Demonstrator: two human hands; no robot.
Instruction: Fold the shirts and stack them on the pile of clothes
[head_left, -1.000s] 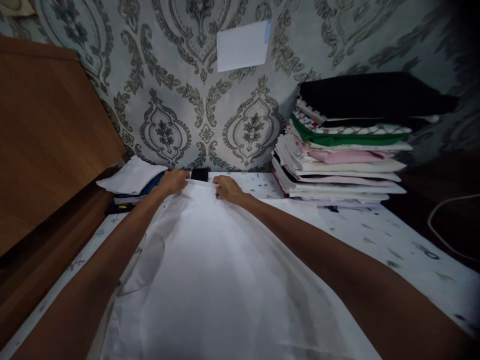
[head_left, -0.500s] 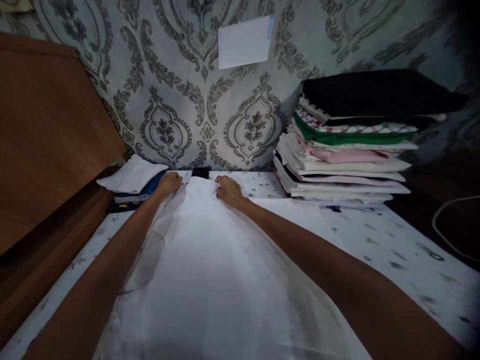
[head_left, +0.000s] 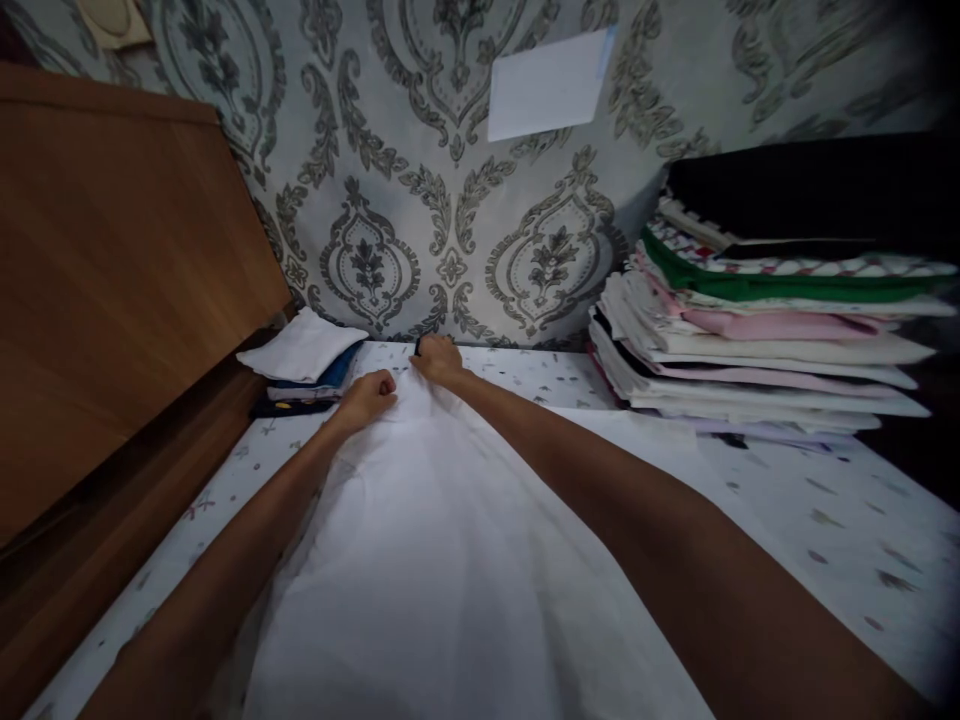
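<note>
Both my arms reach forward, right hand (head_left: 439, 358) farther out, left hand (head_left: 366, 400) lower and nearer. Fingers curled narrow on both, at the far end of the white cloth (head_left: 427, 560); whether either pinches it (fingertips mostly hidden) I can't tell. Cloth smooth, thin-looking, softly creased, tapering toward my hands, spread over a leaf-printed white cover (head_left: 825, 520).
</note>
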